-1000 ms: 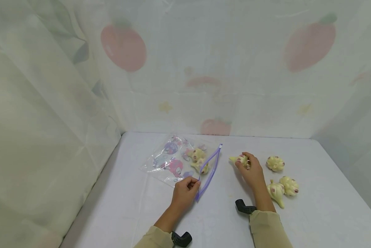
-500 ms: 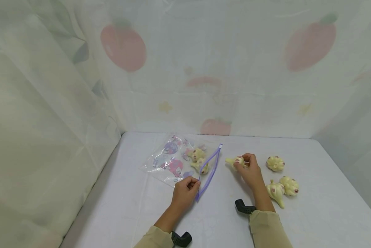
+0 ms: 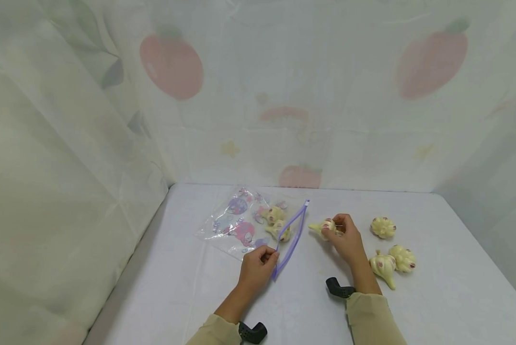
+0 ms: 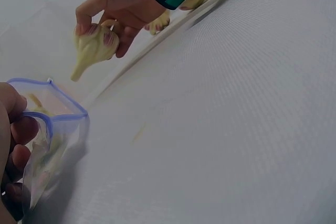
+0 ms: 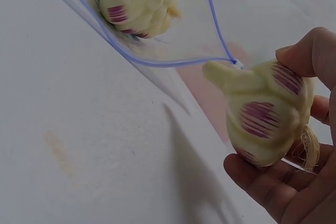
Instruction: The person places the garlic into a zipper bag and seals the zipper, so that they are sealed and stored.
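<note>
My right hand (image 3: 348, 242) grips a garlic bulb (image 5: 265, 111), cream with purple streaks, between thumb and fingers. Its stem points left, toward the mouth of a clear zip bag (image 3: 223, 232). The left hand (image 3: 258, 268) pinches the near part of the bag's purple zip edge (image 3: 290, 251), and the mouth stands apart. Inside the bag lie two garlic bulbs (image 3: 275, 214), seen through the printed plastic. In the left wrist view the held bulb hangs above the table, past the bag's opening.
Right of my right arm, two garlic bulbs (image 3: 383, 268) lie side by side on the white table (image 3: 301, 311). Another garlic bulb (image 3: 383, 227) sits farther back. A printed curtain (image 3: 348, 120) rises behind the table's far edge.
The right hand has moved slightly left with its garlic bulb, bringing the stem closer to the bag's mouth. The left hand and bag have stayed in place.
</note>
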Action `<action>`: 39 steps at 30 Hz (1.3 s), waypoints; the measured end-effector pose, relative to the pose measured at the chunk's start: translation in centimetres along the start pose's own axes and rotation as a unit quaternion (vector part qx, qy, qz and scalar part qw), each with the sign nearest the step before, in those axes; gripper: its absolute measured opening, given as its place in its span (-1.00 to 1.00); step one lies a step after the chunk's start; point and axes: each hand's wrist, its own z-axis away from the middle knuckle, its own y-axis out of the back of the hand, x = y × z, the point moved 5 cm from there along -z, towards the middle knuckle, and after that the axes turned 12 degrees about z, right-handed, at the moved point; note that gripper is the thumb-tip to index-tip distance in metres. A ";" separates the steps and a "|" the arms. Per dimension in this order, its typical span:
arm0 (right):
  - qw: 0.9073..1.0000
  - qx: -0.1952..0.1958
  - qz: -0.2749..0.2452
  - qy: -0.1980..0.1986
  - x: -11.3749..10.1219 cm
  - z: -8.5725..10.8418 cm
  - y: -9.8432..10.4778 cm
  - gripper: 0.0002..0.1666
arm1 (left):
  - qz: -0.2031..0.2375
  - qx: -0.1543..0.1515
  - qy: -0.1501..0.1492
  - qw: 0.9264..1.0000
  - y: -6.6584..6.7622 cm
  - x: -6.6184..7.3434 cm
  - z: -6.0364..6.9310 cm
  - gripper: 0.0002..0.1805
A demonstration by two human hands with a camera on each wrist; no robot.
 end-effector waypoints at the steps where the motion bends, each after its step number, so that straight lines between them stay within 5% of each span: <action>1: 1.000 0.000 -0.001 -0.001 0.0 0.0 0.0 -0.46 | 0.000 0.000 0.001 1.000 0.0 0.0 0.0 -0.89; 12: 1.000 0.010 -0.015 0.014 -0.6 0.0 -0.8 -0.54 | -0.004 -0.006 0.008 1.000 -0.1 0.1 -0.1 -0.90; 24: 0.995 -0.060 -0.046 0.061 -2.2 0.4 -2.7 -0.57 | -0.003 -0.015 0.017 1.000 -0.1 0.4 -0.2 -0.91; 39: 0.996 -0.056 -0.045 0.045 -3.7 0.9 -4.9 -0.46 | -0.004 -0.008 0.017 1.000 -0.1 0.2 -0.1 -0.90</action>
